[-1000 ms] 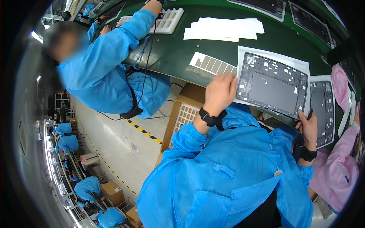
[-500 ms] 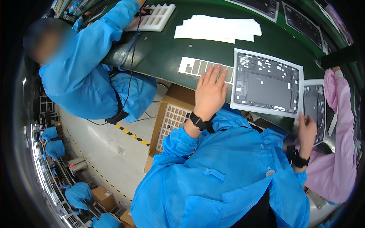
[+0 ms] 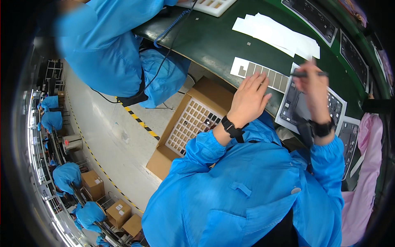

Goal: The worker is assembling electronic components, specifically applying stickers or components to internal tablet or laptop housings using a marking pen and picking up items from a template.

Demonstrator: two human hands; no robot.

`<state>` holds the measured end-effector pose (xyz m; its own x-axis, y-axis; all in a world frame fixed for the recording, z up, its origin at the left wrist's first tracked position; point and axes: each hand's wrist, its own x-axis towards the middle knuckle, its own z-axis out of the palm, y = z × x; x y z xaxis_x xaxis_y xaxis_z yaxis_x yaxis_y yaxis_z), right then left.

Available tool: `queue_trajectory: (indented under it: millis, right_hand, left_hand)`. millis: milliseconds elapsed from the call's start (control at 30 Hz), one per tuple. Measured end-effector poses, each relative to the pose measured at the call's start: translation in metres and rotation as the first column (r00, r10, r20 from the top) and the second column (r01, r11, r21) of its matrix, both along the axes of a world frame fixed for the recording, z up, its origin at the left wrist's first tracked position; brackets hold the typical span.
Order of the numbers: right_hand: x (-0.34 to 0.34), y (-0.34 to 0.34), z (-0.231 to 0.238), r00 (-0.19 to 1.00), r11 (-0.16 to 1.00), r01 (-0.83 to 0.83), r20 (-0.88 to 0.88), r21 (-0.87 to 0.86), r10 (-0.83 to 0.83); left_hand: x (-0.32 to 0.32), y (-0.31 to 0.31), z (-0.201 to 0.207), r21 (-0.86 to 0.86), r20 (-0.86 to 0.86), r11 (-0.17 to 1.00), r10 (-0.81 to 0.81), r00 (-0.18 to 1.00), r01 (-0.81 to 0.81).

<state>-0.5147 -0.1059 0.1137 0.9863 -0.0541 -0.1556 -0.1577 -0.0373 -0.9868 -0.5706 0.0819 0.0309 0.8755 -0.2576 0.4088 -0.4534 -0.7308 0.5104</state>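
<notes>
Strip under the left hand, pen raised in the right

Strip [image 3: 260,75] of grey squares on a white backing lies on the green bench [image 3: 205,39], at its near edge. Its long axis runs from the upper left down to the lower right, roughly along the bench edge. The left hand [image 3: 248,100] lies flat over the strip's lower right part, fingers spread and straight, tips reaching across the grey squares and touching them or very nearly so; it grips nothing. The strip's white, stepped end sticks out to the upper left of the fingertips, uncovered.

The right hand [image 3: 313,88] is blurred. It is raised just to the right of the strip's end, fingers closed on a dark pen [image 3: 308,74] that lies about level, pointing left to right. Under this hand sits a dark tray [image 3: 334,108] on a white sheet, touching or just beside the strip's right end.

So the left hand is the nearer one, already on the strip; the right hangs above the tray. Both forearms, in blue sleeves with dark wristbands, reach forward from the lower edge, the left wrist bent so the palm faces down.

A stack of white papers [image 3: 276,36] lies farther back on the bench. An open carton [image 3: 191,122] holding a gridded insert stands on the floor below the bench edge, left of the left forearm. Another person [image 3: 107,49] in blue sits to the left.
</notes>
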Motion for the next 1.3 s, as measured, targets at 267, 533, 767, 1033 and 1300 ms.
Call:
queue_trajectory:
  millis: [267, 533, 767, 1033, 1300]
  right_hand:
    - [0.031, 0.08, -0.061, 0.963, 0.948, -0.188, 0.144, -0.255, 0.23]
    - [0.022, 0.089, -0.055, 0.955, 0.918, -0.18, 0.162, -0.353, 0.249]
    - [0.026, 0.088, -0.061, 0.954, 0.921, -0.185, 0.161, -0.344, 0.252]
    - [0.017, 0.066, -0.042, 0.966, 0.996, -0.042, 0.251, -0.084, 0.062]
    - [-0.056, -0.054, -0.033, 0.999, 0.994, 0.034, 0.04, -0.108, -0.03]
  left_hand:
    - [0.002, 0.003, -0.012, -0.045, 0.083, 0.999, -0.016, 0.996, 0.02]
    - [0.004, 0.005, -0.012, -0.1, 0.077, 0.994, -0.027, 0.997, 0.035]
    - [0.004, 0.006, -0.012, -0.1, 0.094, 0.994, -0.025, 0.995, 0.035]
    - [0.004, 0.002, -0.01, -0.105, 0.063, 0.994, -0.034, 0.997, 0.041]
    - [0.001, -0.007, 0.009, -0.181, 0.016, 0.982, 0.06, 0.998, -0.056]
